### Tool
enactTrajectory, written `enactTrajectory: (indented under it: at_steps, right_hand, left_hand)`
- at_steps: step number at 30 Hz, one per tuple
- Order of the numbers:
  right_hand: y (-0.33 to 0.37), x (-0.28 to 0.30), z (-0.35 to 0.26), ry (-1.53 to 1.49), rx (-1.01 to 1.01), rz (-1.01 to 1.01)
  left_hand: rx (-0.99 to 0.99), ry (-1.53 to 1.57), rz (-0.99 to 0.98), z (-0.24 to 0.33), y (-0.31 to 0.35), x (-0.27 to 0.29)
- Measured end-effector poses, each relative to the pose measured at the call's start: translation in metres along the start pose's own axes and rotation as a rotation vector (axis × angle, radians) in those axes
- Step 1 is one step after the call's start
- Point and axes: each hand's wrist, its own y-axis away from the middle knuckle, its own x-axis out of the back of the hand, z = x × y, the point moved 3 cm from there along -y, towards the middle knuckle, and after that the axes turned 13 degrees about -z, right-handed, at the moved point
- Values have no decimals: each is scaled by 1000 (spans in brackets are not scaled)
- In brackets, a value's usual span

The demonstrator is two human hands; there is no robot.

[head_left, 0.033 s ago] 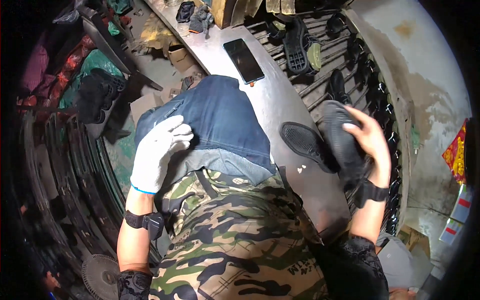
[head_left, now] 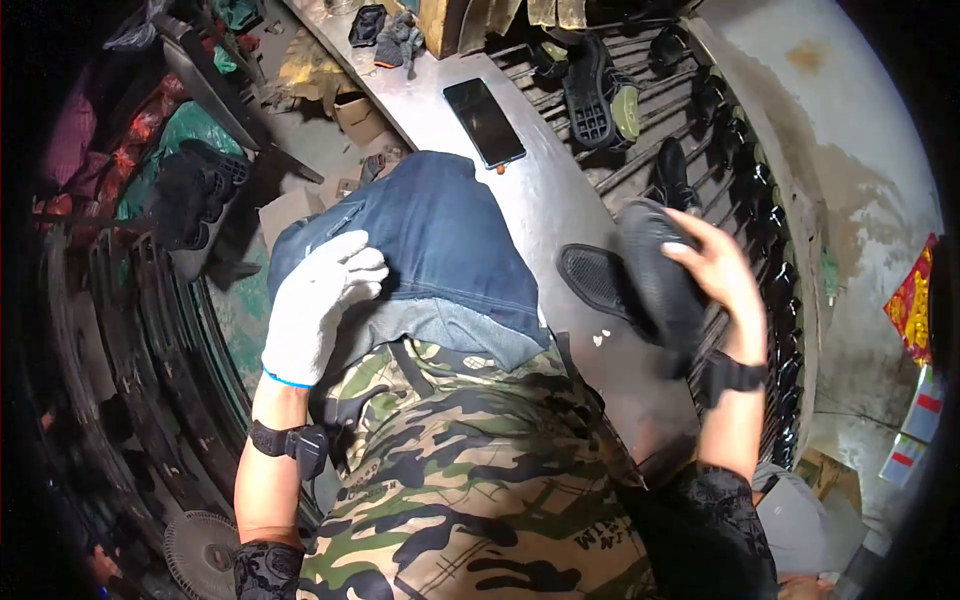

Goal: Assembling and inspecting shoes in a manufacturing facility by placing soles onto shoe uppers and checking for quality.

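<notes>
– Quick, head view: right hand?
– Bare right hand (head_left: 718, 265), off to the right, dark band (head_left: 735, 375) at the wrist. Elbow low, forearm running up from the bottom edge. Fingers bent round the right side of a black shoe (head_left: 655, 280): partly closed, firm contact.
– Where's that shoe?
– Upended in the hand, ribbed sole mostly facing us, in front of the bench's right edge. Overlaps a second black shoe (head_left: 592, 277), tread up on the bench; can't tell if they touch.
– Left hand?
– White-gloved left hand (head_left: 315, 305), blue hem, over the dark blue denim (head_left: 430, 230) on the lap. Fingers loosely curled, nothing visible in them. Underside hidden, so can't tell if it pinches cloth.
– Surface?
– Grey bench (head_left: 550, 190), slanting from upper left to lower middle. Phone (head_left: 484, 122) with dark screen, grey glove (head_left: 400, 42) at the far end, pale scraps (head_left: 598, 341) just beside the second shoe.
– Room?
– Right: barred metal rack with a black sole (head_left: 590, 100) on it, then a stained wall (head_left: 850, 180). Left: green bag (head_left: 195, 125), dark curving bars; round fan (head_left: 203, 552) lower down.
</notes>
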Motion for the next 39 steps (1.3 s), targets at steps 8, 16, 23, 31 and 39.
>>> enactTrajectory:
  at_steps: [8, 16, 23, 31, 39]
  right_hand:
    - [-34, -94, 58, 109, -229, -9]
    - [-26, -84, 46, -386, -61, -80]
    - [-28, -15, -76, -899, 305, 150]
    - [-83, -57, -158, -1282, 452, -13]
    - [-106, -93, -175, -1341, 449, -68]
  left_hand:
    - [4, -55, -1, 2, 1, -14]
    - [95, 12, -81, -13, -3, -22]
    - [31, -86, -331, -17, -22, -65]
    - [-236, -147, -302, 1, -34, -86]
    - [-155, -84, -216, -5, -17, -66]
